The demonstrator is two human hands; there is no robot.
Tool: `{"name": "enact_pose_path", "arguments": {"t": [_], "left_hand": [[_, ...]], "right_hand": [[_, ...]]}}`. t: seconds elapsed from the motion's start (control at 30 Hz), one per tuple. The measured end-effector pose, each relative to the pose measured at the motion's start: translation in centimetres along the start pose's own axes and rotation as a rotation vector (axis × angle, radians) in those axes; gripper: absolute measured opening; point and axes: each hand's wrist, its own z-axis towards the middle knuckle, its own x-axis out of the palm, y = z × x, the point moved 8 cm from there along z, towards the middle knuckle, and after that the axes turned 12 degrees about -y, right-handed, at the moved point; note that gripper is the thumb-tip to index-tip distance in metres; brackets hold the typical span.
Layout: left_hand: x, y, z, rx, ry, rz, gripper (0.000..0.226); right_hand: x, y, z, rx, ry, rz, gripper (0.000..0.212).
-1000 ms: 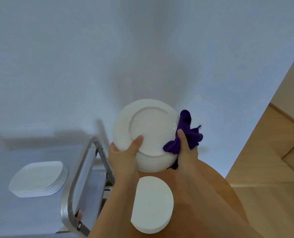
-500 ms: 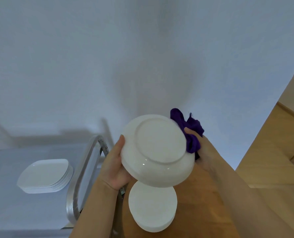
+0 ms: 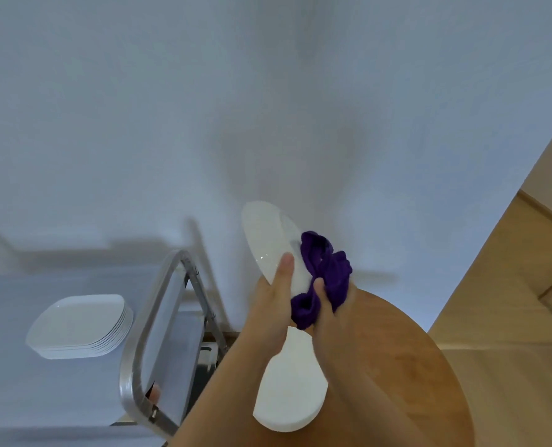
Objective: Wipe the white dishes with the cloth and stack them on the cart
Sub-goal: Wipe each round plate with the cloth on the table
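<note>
Head view: left hand (image 3: 269, 312) fingers hold plate (image 3: 268, 243); right hand (image 3: 327, 304) grips cloth (image 3: 324, 269); stacks (image 3: 81, 327) nearby.

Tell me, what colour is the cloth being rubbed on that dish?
Deep purple; the cloth shows best in the head view.

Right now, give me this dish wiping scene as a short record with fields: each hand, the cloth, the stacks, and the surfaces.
left hand: holds the white dish by its lower rim, dish tilted nearly edge-on
right hand: grips the purple cloth against the dish
wiped stack: squarish white plates on the grey cart top
other stack: round white dishes on the round wooden table, below the hands
cart handle: metal loop between cart top and table
</note>
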Motion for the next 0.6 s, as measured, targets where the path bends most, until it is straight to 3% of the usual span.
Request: {"name": "enact_pose_path", "arguments": {"t": [0.13, 0.23, 0.3, 0.5, 0.6], "left_hand": [[0.7, -0.1, -0.6, 0.085, 0.069, 0.176, 0.039], [1.3, 0.3, -1.4, 0.076, 0.146, 0.273, 0.045], [1.2, 0.6, -1.7, 0.067, 0.17, 0.29, 0.042], [0.5, 0.9, -2.2, 0.049, 0.154, 0.248, 0.05], [-0.1, 0.8, -2.1, 0.036, 0.141, 0.215, 0.048]], "right_hand": [[1.0, -0.2, -0.4, -0.001, 0.054, 0.005, 0.043], [1.1, -0.5, 0.4, 0.052, 0.018, 0.077, 0.027], [1.6, 0.2, 1.3, 0.042, 0.104, 0.03, 0.014], [3.4, 0.2, 3.4, 0.109, 0.294, 0.02, 0.04], [4.0, 0.3, 4.8, 0.088, 0.299, -0.03, 0.03]]}}
